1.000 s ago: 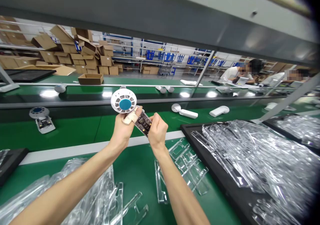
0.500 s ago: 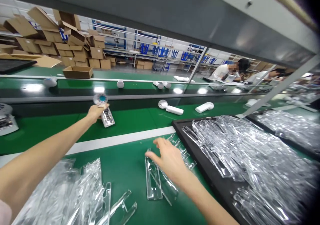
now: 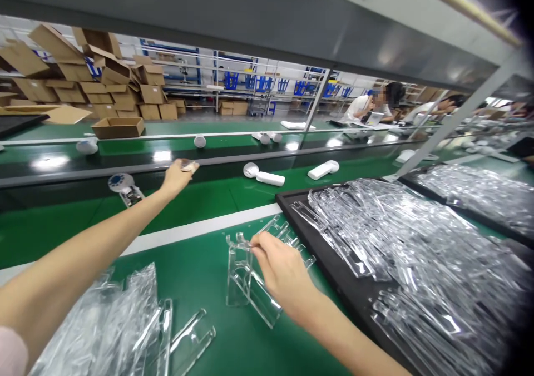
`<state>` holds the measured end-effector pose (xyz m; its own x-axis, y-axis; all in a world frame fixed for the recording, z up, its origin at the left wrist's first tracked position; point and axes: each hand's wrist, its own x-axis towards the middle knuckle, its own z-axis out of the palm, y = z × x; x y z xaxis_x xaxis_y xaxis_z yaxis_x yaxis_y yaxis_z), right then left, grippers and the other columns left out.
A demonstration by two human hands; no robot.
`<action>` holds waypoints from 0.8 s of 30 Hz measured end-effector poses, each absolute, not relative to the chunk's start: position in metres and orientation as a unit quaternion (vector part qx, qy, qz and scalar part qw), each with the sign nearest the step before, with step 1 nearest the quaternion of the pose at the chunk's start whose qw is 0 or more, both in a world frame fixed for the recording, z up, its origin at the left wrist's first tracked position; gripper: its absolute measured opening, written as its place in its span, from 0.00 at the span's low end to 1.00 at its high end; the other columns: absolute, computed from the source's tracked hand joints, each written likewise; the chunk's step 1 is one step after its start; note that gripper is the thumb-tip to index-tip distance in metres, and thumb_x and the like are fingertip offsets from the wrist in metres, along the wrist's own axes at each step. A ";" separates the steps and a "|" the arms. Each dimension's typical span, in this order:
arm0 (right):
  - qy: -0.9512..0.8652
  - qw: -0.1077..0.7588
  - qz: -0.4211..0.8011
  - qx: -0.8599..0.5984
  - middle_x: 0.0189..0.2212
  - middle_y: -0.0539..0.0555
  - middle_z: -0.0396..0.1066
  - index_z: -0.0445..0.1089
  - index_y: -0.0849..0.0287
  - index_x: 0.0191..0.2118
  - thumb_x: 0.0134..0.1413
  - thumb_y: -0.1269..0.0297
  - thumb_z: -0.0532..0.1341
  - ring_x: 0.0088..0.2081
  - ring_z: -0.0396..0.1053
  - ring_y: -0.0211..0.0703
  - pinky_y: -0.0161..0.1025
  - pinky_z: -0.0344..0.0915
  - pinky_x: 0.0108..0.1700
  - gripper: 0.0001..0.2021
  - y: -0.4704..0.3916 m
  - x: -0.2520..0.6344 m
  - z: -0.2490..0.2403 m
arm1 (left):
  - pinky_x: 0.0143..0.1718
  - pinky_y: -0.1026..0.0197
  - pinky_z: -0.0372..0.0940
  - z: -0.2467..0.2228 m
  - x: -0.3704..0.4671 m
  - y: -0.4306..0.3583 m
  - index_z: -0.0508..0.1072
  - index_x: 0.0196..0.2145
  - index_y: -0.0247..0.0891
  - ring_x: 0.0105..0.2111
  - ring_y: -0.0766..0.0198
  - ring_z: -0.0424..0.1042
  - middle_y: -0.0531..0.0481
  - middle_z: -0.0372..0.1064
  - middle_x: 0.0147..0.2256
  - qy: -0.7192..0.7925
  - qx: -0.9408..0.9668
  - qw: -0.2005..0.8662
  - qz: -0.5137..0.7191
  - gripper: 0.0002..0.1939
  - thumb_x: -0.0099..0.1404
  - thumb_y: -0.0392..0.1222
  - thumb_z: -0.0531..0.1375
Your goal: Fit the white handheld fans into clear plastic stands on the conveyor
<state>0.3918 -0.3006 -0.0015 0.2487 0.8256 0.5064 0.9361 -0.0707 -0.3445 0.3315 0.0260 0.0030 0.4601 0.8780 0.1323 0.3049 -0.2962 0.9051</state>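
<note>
- 2 bare hands show in the head view: the left hand (image 3: 176, 178) left of centre, the right hand (image 3: 283, 267) below centre.
- 0.5 s ago the left hand held a white fan unit (image 3: 120, 183); now that unit lies apart from it on the green surface (image 3: 221, 195), left of the frame.
- Whether the left fingers grip anything, I cannot tell.
- Spread earlier, the right fingers now pinch 1 clear plastic piece (image 3: 238, 246) by its upper end, near the frame's centre.
</note>
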 end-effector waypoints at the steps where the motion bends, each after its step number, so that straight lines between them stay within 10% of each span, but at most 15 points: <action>1: -0.627 0.300 -0.130 -0.707 0.27 0.51 0.69 0.64 0.59 0.34 0.64 0.74 0.48 0.27 0.65 0.38 0.35 0.58 0.31 0.10 -0.302 0.393 -0.002 | 0.31 0.60 0.65 0.000 0.347 0.017 0.67 0.46 0.34 0.32 0.58 0.73 0.44 0.70 0.36 0.397 0.739 0.447 0.310 0.22 0.60 0.51 0.63; 12: -0.758 0.217 -0.333 -0.518 0.22 0.52 0.64 0.72 0.63 0.40 0.55 0.76 0.53 0.26 0.58 0.42 0.43 0.58 0.35 0.11 -0.294 0.405 0.005 | 0.24 0.54 0.71 -0.020 0.490 -0.028 0.66 0.49 0.29 0.25 0.52 0.76 0.32 0.73 0.36 0.468 0.663 0.565 0.149 0.34 0.60 0.64 0.57; 20: -0.682 0.158 -0.272 -0.660 0.34 0.59 0.71 0.66 0.71 0.52 0.55 0.47 0.60 0.39 0.64 0.51 0.44 0.62 0.39 0.30 -0.293 0.418 -0.013 | 0.24 0.47 0.72 -0.045 0.522 0.011 0.67 0.49 0.30 0.32 0.37 0.77 0.26 0.71 0.39 0.549 0.592 0.579 0.113 0.35 0.54 0.62 0.63; 24: -0.687 0.144 -0.233 -0.673 0.31 0.56 0.68 0.67 0.68 0.51 0.50 0.67 0.62 0.33 0.63 0.48 0.42 0.61 0.33 0.21 -0.290 0.421 -0.005 | 0.26 0.53 0.73 -0.047 0.509 0.013 0.67 0.47 0.35 0.30 0.50 0.77 0.37 0.73 0.35 0.501 0.568 0.636 0.147 0.24 0.58 0.52 0.64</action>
<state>0.4205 -0.2896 -0.0054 -0.0524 0.8577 0.5115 0.9919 -0.0148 0.1265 0.5085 0.0133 -0.0475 0.4558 0.7556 -0.4705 0.3823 0.3111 0.8701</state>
